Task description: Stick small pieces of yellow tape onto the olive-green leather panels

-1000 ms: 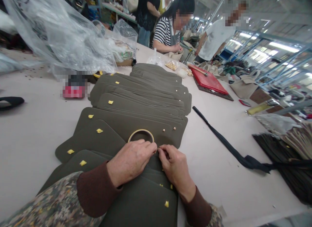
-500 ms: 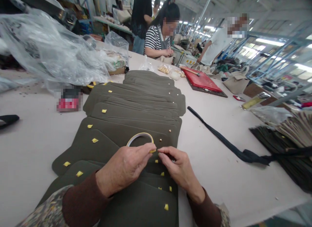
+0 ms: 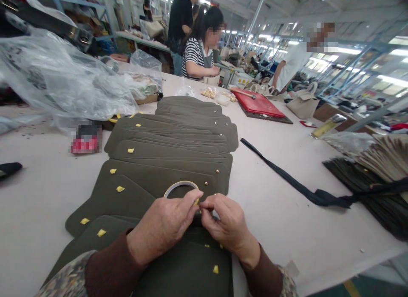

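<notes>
Both hands [image 3: 164,224] [image 3: 228,224] close together, in pinch poses

There are six left-side yellow tabs [image 3: 120,189] and one held tape roll [image 3: 181,183].

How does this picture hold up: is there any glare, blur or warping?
Head view: pale glare streaks the clear plastic bag; head view, upper right: ceiling lights look bright white; head view, left: a red-and-black item is coarsely pixelated, details unreadable; head view, background: the room leans; head view, centre: the left hand, right hand and tape roll look fairly clear.
</notes>
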Available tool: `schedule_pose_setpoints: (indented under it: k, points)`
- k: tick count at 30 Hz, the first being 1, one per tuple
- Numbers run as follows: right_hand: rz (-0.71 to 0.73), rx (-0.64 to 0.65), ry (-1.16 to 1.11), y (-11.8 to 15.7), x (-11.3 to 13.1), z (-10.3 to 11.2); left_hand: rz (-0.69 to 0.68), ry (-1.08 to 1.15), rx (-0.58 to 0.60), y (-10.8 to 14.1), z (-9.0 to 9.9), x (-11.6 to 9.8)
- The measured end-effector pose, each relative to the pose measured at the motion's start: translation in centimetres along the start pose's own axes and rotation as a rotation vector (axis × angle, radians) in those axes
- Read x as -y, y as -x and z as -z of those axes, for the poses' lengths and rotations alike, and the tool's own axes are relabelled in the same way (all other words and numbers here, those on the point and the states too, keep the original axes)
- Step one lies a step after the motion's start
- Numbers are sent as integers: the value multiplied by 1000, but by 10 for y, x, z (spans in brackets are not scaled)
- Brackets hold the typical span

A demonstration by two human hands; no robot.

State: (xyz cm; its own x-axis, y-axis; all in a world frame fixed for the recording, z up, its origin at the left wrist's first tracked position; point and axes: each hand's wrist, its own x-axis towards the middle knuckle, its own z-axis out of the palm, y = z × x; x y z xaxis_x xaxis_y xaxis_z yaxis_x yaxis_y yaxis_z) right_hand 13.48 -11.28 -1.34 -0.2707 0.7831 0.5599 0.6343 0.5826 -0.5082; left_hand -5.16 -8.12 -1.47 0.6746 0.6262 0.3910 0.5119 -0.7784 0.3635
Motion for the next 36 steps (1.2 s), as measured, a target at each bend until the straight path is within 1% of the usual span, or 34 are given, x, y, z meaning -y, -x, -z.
schedule_pose_setpoints:
  k: [2, 4, 6, 7, 8, 10, 12, 14, 16, 18, 20, 23, 25, 27, 32, 34, 36]
  points:
    - [27, -21, 76, 2, 1, -2, 9, 22, 14, 1, -1, 1]
    - [20, -47, 103, 4, 3, -4, 16, 40, 35, 1, -1, 2]
    - [-65, -85, 60, 3, 7, -6, 29, 31, 38, 0, -1, 1]
    - [-154, -104, 4, 3, 9, -7, 31, 16, 23, 0, -1, 1]
    - [-273, -118, -80, 2, 10, -8, 29, -4, -3, -2, -1, -1]
    - [-545, -126, -310, -1, 11, -12, 8, -42, -66, -4, -2, -5]
    - [-757, -140, -529, -3, 6, -15, -35, -61, -122, -6, -2, -10]
    - [-876, -180, -648, -5, -5, -16, -68, -65, -159, -8, -3, -15]
    - [-932, -204, -670, -7, -17, -15, -55, -86, -148, -8, -5, -16]
    - [-924, -182, -631, -8, -27, -12, 11, -144, -77, -8, -7, -13]
    - [-874, -140, -547, -10, -33, -10, 90, -212, 31, -8, -10, -7]
    - [-795, -81, -391, -11, -35, -10, 181, -260, 175, -9, -12, -1]
    - [-737, -54, -279, -13, -34, -11, 213, -265, 235, -10, -12, -1]
    - [-661, -46, -166, -15, -33, -13, 222, -268, 263, -10, -13, -2]
    - [-450, -47, 112, -19, -33, -21, 223, -271, 284, -12, -12, -3]
    - [-428, -37, 151, -18, -34, -24, 226, -265, 291, -12, -12, -2]
    - [-466, -51, 142, -15, -36, -23, 227, -261, 296, -12, -12, -2]
